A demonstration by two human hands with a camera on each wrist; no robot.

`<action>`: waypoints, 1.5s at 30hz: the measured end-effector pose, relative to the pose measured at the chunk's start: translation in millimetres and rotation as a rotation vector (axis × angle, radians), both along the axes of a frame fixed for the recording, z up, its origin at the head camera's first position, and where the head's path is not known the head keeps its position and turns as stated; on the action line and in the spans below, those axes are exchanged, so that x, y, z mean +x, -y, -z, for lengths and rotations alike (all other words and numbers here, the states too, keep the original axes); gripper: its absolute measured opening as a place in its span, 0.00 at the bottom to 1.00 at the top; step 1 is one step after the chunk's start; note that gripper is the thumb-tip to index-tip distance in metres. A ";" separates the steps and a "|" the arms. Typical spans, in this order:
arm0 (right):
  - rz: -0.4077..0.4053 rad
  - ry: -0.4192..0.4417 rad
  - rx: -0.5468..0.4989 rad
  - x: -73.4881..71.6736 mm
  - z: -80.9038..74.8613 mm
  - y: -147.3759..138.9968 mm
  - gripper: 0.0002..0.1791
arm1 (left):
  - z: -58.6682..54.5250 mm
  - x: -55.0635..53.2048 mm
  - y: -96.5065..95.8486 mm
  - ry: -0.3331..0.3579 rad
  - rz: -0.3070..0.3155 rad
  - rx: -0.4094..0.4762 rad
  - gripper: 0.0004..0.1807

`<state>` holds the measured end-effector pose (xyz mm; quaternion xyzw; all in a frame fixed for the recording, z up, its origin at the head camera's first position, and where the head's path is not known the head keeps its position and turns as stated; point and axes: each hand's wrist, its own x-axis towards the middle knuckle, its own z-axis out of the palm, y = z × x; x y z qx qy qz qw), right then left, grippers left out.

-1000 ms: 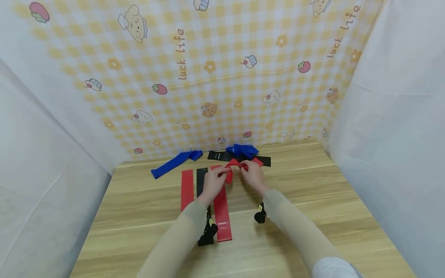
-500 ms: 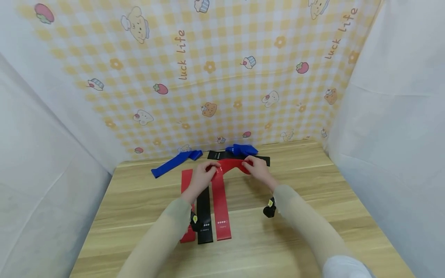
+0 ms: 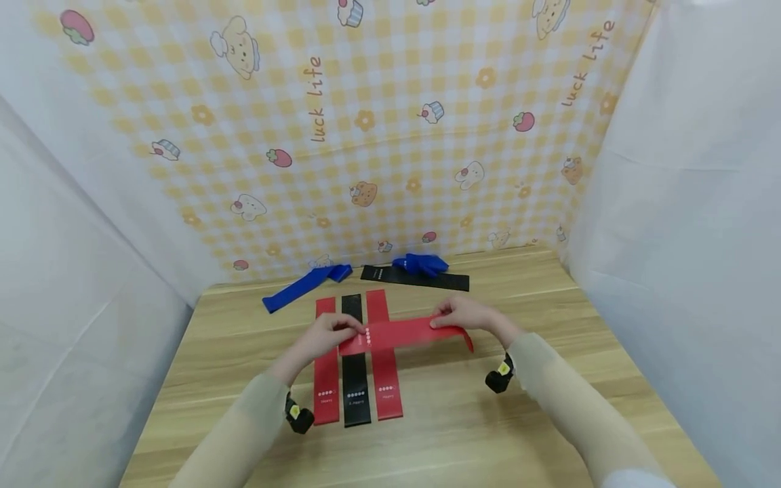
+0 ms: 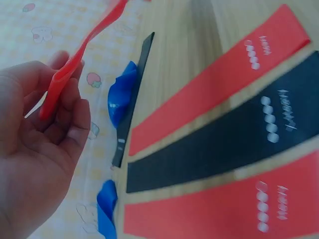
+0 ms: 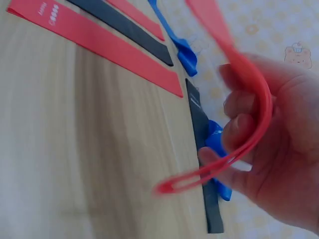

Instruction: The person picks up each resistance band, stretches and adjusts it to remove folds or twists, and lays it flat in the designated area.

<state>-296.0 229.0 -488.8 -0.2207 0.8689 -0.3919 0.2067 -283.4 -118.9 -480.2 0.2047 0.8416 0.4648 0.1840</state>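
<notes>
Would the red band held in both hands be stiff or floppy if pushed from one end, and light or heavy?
Probably floppy: the held red band bends downward past the right hand. It would likely buckle rather than stay straight, and seems light, since its edge looks thin.

Grips a bent red band (image 5: 265, 104) in the right hand (image 5: 294, 132), with a black strip (image 5: 199, 119) and crumpled blue band (image 5: 216, 142) behind it, and flat bands (image 5: 122, 31) left of it on the surface (image 5: 114, 174).
</notes>
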 end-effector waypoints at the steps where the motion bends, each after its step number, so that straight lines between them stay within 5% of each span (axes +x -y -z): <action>1: -0.019 0.019 0.000 3.5 1.8 -1.1 0.11 | 2.6 3.0 4.8 0.006 0.009 -0.005 0.10; 11: -0.016 0.131 -0.026 26.7 33.0 -11.6 0.13 | 33.1 25.9 43.7 0.077 -0.009 -0.051 0.09; 24: 0.107 0.327 -0.114 39.5 68.2 -19.7 0.14 | 68.6 36.6 55.5 0.115 0.010 -0.027 0.08; 31: 0.162 0.449 -0.185 44.7 73.3 -23.7 0.13 | 76.1 41.0 57.2 0.144 0.009 -0.023 0.09; 45: 0.177 0.497 -0.254 49.5 79.0 -24.7 0.06 | 81.6 46.9 64.1 0.093 0.060 -0.051 0.08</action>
